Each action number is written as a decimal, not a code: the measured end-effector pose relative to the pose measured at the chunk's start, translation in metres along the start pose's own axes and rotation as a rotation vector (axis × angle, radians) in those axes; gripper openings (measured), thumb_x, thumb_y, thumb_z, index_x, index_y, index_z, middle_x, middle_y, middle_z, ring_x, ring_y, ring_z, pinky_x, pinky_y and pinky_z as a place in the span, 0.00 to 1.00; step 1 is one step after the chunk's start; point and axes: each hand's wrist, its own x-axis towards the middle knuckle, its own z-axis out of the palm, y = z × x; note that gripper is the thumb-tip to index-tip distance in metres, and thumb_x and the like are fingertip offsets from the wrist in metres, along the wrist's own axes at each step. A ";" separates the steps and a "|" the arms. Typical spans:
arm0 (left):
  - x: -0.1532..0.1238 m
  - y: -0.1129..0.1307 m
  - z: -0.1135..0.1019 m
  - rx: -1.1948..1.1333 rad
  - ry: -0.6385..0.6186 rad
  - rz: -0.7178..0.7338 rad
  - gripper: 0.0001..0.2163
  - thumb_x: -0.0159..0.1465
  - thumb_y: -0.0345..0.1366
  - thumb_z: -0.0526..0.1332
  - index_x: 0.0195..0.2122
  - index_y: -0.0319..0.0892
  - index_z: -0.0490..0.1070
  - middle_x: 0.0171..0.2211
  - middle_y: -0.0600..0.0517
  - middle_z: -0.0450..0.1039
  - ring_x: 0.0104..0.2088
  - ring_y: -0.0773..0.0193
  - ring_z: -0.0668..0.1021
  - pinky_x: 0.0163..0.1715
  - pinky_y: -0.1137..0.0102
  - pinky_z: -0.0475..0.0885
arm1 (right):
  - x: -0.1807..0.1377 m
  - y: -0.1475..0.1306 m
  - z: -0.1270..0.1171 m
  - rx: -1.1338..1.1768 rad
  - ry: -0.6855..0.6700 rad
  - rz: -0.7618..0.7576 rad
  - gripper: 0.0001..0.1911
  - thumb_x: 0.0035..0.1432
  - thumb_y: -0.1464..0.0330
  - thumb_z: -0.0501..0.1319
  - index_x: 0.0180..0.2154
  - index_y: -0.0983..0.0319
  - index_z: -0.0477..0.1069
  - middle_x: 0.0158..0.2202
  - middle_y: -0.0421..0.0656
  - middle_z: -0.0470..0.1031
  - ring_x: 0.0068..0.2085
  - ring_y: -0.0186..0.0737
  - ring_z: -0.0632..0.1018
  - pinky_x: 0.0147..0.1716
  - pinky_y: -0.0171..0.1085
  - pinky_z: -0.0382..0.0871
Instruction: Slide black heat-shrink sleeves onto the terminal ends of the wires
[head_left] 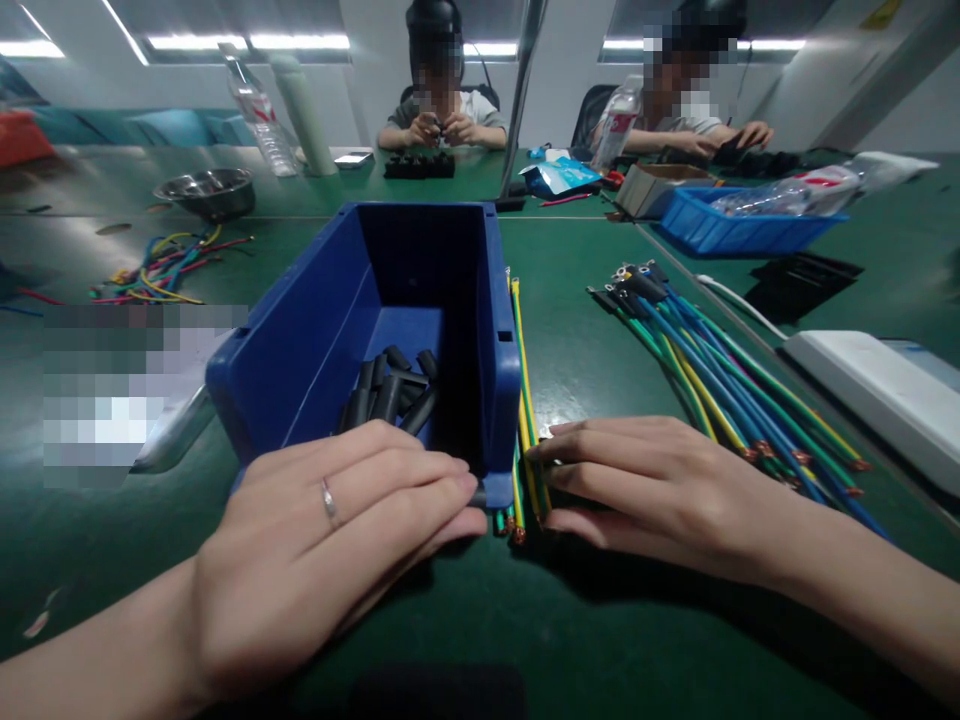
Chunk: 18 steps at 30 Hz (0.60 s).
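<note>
Nearest the camera, the left hand (pixel 322 545), wearing a ring (pixel 328 502), is arching over the front edge of an open blue bin (pixel 300 350), its fingers lying close together. A small dark piece (pixel 474 493) is showing at its fingertips, just above the thumb; whether the hand is pinching that piece cannot be told from this view. Short black tubes (pixel 386 400) are lying in a loose heap on the bin's floor, partly hidden behind the left hand.

Just beside the bin's right wall, yellow and green wires (pixel 526 400) are running lengthwise, their bare copper ends pointing toward the camera. The right hand (pixel 652 480) is reaching in from the right, its fingertips touching these wires and its thumb standing a little apart from the fingers; whether it is gripping them cannot be told.

Farther right, a larger bundle of blue, green and yellow wires (pixel 739 385) is fanning out across the green table (pixel 600 640), near a white box (pixel 870 385). On the left, tangled wires (pixel 161 268) are lying in front of a metal bowl (pixel 225 200). Across the table, one seated person (pixel 480 105) and a second person (pixel 701 112) are working with their hands.
</note>
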 end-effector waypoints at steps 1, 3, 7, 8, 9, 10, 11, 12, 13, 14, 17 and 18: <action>0.000 -0.001 0.000 0.003 -0.019 0.004 0.09 0.80 0.35 0.59 0.49 0.38 0.77 0.41 0.53 0.87 0.40 0.73 0.85 0.43 0.80 0.79 | 0.000 0.001 0.001 0.002 -0.004 0.004 0.20 0.80 0.61 0.54 0.37 0.63 0.77 0.37 0.46 0.84 0.38 0.39 0.86 0.38 0.36 0.82; -0.001 -0.001 0.001 0.003 -0.034 0.017 0.08 0.80 0.34 0.59 0.50 0.38 0.77 0.42 0.52 0.87 0.40 0.73 0.84 0.43 0.79 0.78 | -0.002 0.003 0.005 -0.013 -0.018 0.019 0.22 0.77 0.53 0.58 0.44 0.65 0.78 0.45 0.51 0.84 0.44 0.45 0.86 0.42 0.41 0.84; -0.002 0.000 0.007 0.003 0.014 0.020 0.06 0.79 0.33 0.60 0.49 0.38 0.76 0.40 0.51 0.85 0.37 0.67 0.83 0.38 0.73 0.76 | -0.007 0.006 0.018 -0.137 -0.094 0.140 0.55 0.65 0.36 0.61 0.70 0.77 0.64 0.70 0.68 0.66 0.71 0.69 0.70 0.62 0.64 0.76; -0.002 0.001 0.008 0.003 0.016 0.011 0.06 0.79 0.33 0.60 0.49 0.38 0.76 0.40 0.51 0.85 0.36 0.66 0.83 0.37 0.72 0.75 | -0.008 0.006 0.020 -0.148 -0.117 0.172 0.58 0.65 0.34 0.59 0.72 0.78 0.60 0.73 0.69 0.61 0.73 0.70 0.65 0.64 0.65 0.74; -0.002 0.002 0.009 -0.005 0.011 -0.003 0.06 0.79 0.33 0.60 0.49 0.39 0.76 0.40 0.51 0.85 0.36 0.66 0.83 0.37 0.71 0.75 | -0.009 0.006 0.022 -0.143 -0.139 0.196 0.58 0.66 0.35 0.58 0.73 0.79 0.59 0.74 0.68 0.58 0.75 0.70 0.63 0.65 0.65 0.73; -0.002 0.003 0.010 -0.023 0.005 -0.019 0.05 0.79 0.33 0.60 0.48 0.39 0.75 0.40 0.52 0.85 0.36 0.66 0.83 0.37 0.72 0.74 | -0.009 0.006 0.022 -0.128 -0.161 0.209 0.56 0.67 0.36 0.58 0.73 0.78 0.59 0.74 0.66 0.56 0.75 0.68 0.61 0.65 0.64 0.72; -0.002 0.004 0.010 -0.047 0.001 -0.036 0.05 0.79 0.33 0.60 0.48 0.39 0.75 0.40 0.52 0.85 0.37 0.67 0.83 0.38 0.72 0.74 | -0.009 0.007 0.021 -0.110 -0.183 0.212 0.54 0.69 0.37 0.58 0.72 0.77 0.61 0.74 0.64 0.56 0.75 0.66 0.62 0.66 0.63 0.71; -0.002 0.004 0.010 -0.078 -0.006 -0.058 0.05 0.79 0.33 0.60 0.47 0.40 0.75 0.39 0.53 0.84 0.37 0.68 0.82 0.39 0.73 0.74 | -0.008 0.007 0.019 -0.095 -0.199 0.208 0.50 0.70 0.39 0.58 0.72 0.75 0.62 0.74 0.63 0.57 0.75 0.63 0.63 0.67 0.61 0.70; -0.001 0.005 0.009 -0.106 -0.010 -0.075 0.05 0.79 0.33 0.60 0.47 0.40 0.75 0.39 0.54 0.84 0.37 0.68 0.82 0.39 0.73 0.74 | -0.007 0.008 0.016 -0.085 -0.208 0.202 0.47 0.72 0.42 0.57 0.71 0.74 0.64 0.73 0.62 0.59 0.74 0.62 0.65 0.67 0.59 0.70; -0.001 0.005 0.009 -0.124 -0.012 -0.086 0.05 0.79 0.33 0.60 0.47 0.40 0.75 0.39 0.54 0.84 0.37 0.69 0.82 0.40 0.74 0.74 | -0.007 0.009 0.013 -0.076 -0.211 0.197 0.42 0.73 0.45 0.57 0.70 0.73 0.66 0.72 0.61 0.61 0.73 0.60 0.67 0.67 0.57 0.70; 0.000 0.005 0.007 -0.125 -0.009 -0.095 0.04 0.78 0.32 0.61 0.47 0.40 0.75 0.39 0.54 0.84 0.37 0.68 0.81 0.40 0.73 0.73 | -0.004 0.011 0.004 -0.022 -0.204 0.207 0.33 0.77 0.51 0.54 0.67 0.70 0.72 0.70 0.59 0.66 0.70 0.57 0.71 0.66 0.55 0.72; 0.000 0.005 0.007 -0.120 -0.009 -0.094 0.04 0.78 0.32 0.61 0.47 0.40 0.75 0.40 0.54 0.84 0.37 0.68 0.81 0.39 0.73 0.73 | -0.003 0.011 0.003 0.005 -0.205 0.222 0.32 0.78 0.52 0.52 0.67 0.69 0.72 0.70 0.58 0.67 0.70 0.56 0.71 0.66 0.55 0.72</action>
